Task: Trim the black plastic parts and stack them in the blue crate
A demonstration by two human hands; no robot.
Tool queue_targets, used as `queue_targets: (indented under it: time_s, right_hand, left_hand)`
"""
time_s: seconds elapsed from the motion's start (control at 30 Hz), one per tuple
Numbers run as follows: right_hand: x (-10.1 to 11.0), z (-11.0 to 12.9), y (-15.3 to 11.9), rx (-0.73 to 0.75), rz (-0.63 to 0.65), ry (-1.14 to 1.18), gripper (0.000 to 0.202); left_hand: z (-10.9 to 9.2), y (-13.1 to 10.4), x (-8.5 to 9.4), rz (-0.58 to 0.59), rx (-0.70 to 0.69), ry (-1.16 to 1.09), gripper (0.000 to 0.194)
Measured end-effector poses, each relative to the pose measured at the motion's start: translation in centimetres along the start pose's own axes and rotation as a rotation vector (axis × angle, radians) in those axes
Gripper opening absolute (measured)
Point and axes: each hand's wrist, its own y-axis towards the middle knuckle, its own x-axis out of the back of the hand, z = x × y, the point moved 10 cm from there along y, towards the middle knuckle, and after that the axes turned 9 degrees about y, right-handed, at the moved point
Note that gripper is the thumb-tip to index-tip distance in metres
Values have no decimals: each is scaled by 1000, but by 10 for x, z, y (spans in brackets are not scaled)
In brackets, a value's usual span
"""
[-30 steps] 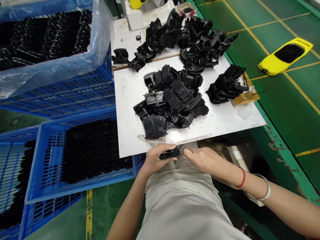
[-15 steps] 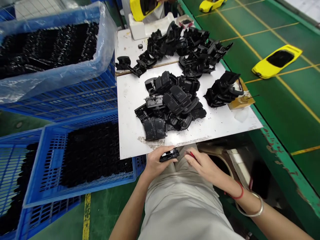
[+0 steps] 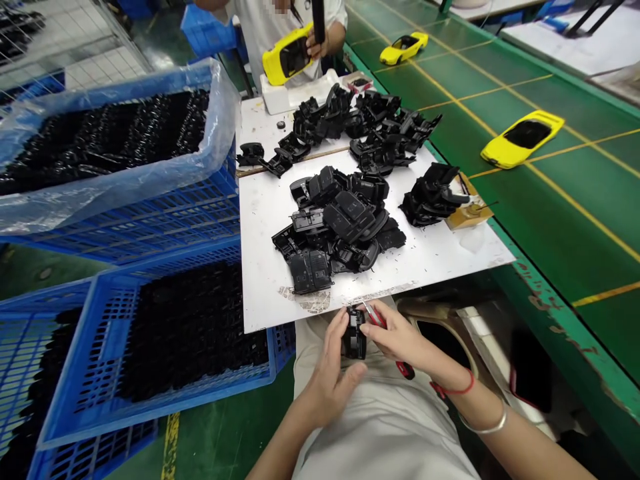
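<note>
Over my lap, my left hand holds a small black plastic part upright, its fingers along the left side and its thumb apart near the lower end. My right hand is closed round a red utility knife, whose metal blade points up and left beside the part's top. The knife's black tail end shows below the hand. My right fingertips are at the part's right edge; whether they press on it I cannot tell. Just beyond, a pile of black plastic car interior parts lies on the white table.
Blue crates of black parts stand on my left, one lined with clear plastic. More black parts lie farther back. A yellow box is at the table's right. Yellow toy cars sit on the green conveyor. A co-worker's hand holds another.
My hands have come together at the black part, which has turned from lying sideways to upright. My left fingers have straightened. My view has tilted up, showing more of the co-worker.
</note>
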Motion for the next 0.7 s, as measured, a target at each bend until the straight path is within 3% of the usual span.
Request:
queue_targets:
  time_s: [0.1, 0.17, 0.27, 0.37, 0.47, 0.6, 0.7]
  right_hand:
    - [-6, -2, -5, -102, 156, 107, 28]
    - [-14, 1, -7, -121, 258, 100, 28]
    - [-22, 3, -5, -114, 334, 38, 29]
    - [-12, 8, 5, 4, 219, -115, 26]
    - [5, 9, 9, 67, 62, -242, 28]
    - [7, -15, 8, -90, 51, -86, 28]
    - [12, -33, 11, -118, -23, 76, 35]
  left_hand:
    - [9, 11, 19, 50, 44, -61, 57]
    - [14, 21, 25, 83, 61, -101, 71]
    - [12, 33, 17, 219, 60, -222, 89]
    - [15, 38, 10, 264, 97, -200, 86]
    - [25, 39, 21, 140, 142, -125, 68]
    - [43, 34, 33, 35, 241, -188, 47]
    - [52, 33, 38, -20, 293, -195, 46]
